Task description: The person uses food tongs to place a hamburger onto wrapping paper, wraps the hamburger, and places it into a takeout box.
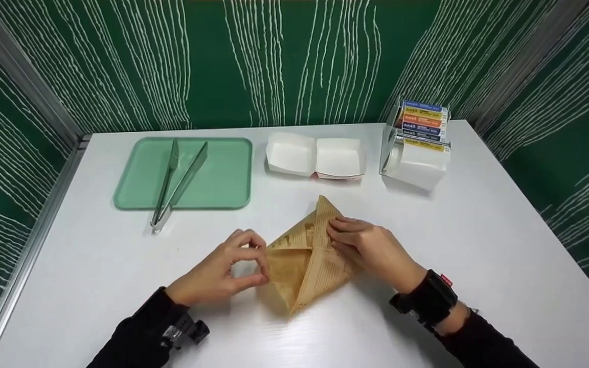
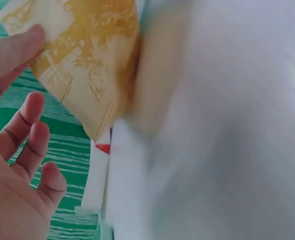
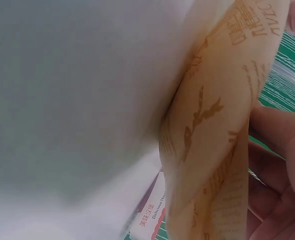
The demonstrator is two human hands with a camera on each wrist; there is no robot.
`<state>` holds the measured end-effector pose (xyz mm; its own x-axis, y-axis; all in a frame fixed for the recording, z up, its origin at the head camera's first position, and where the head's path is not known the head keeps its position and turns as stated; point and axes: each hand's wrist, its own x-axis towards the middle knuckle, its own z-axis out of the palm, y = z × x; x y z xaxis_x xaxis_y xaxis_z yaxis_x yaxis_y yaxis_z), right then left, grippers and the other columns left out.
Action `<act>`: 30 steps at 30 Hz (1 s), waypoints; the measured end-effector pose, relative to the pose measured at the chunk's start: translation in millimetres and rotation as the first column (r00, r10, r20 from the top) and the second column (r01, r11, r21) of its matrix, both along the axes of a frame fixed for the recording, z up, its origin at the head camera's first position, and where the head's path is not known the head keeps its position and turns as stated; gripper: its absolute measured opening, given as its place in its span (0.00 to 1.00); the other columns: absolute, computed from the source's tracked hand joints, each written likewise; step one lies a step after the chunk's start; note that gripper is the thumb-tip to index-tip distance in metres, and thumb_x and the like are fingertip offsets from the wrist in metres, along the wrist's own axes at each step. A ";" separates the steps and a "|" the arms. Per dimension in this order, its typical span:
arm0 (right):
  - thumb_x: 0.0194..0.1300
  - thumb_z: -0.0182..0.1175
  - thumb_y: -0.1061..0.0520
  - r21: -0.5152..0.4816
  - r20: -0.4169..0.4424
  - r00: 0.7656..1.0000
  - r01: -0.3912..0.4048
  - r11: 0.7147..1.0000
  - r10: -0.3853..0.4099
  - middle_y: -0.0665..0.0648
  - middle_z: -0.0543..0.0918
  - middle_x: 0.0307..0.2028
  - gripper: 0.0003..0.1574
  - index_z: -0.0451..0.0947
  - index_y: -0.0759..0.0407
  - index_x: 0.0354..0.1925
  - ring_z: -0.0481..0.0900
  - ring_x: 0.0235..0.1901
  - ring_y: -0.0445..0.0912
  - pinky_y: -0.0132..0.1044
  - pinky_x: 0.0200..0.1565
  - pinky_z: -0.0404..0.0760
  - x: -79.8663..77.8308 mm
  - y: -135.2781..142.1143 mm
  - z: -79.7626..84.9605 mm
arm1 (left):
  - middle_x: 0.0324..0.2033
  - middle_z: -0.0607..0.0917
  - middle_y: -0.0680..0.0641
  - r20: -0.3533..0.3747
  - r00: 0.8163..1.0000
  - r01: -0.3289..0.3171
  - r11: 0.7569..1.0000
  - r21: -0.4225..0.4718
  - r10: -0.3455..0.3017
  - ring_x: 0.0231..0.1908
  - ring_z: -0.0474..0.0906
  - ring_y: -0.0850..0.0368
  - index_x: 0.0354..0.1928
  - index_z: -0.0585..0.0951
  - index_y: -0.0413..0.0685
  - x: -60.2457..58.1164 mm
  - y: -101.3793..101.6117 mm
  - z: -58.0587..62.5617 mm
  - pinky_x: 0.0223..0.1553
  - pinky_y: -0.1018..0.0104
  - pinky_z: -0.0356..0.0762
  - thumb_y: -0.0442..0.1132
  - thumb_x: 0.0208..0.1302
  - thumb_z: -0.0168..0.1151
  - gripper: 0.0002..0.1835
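Note:
A brown printed sheet of food wrapping paper (image 1: pixel 320 266) lies on the table in front of me, its right side folded in over the middle. At its left corner my left hand (image 1: pixel 225 266) pinches the paper between thumb and index finger. The other fingers of that hand (image 2: pixel 25 170) are spread away from the sheet in the left wrist view. My right hand (image 1: pixel 371 245) holds the folded right side, fingertips on the upper flap. In the right wrist view the printed paper (image 3: pixel 207 115) bulges up and partly hides the right hand (image 3: pixel 282 170).
Metal tongs (image 1: pixel 166 197) lie across a green tray (image 1: pixel 223 197) at the back left, handle end past its front edge. An open white paper box (image 1: pixel 317 158) stands behind the wrapping paper. At the back right is a clear rack (image 1: pixel 391 138) with several coloured-label packs (image 1: pixel 422 122).

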<state>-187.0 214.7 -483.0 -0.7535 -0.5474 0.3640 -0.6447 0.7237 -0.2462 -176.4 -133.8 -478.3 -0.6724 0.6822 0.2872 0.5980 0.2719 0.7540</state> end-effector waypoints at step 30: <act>0.68 0.72 0.62 0.048 -0.135 0.981 -0.131 0.990 0.137 0.60 0.89 0.55 0.14 0.86 0.56 0.52 0.87 0.55 0.54 0.48 0.57 0.87 11.2 -1.1 5.8 | 0.79 0.70 0.39 0.166 0.956 0.283 0.914 -0.289 -0.243 0.80 0.64 0.42 0.78 0.68 0.40 -45.2 73.4 29.1 0.82 0.44 0.59 0.49 0.89 0.38 0.28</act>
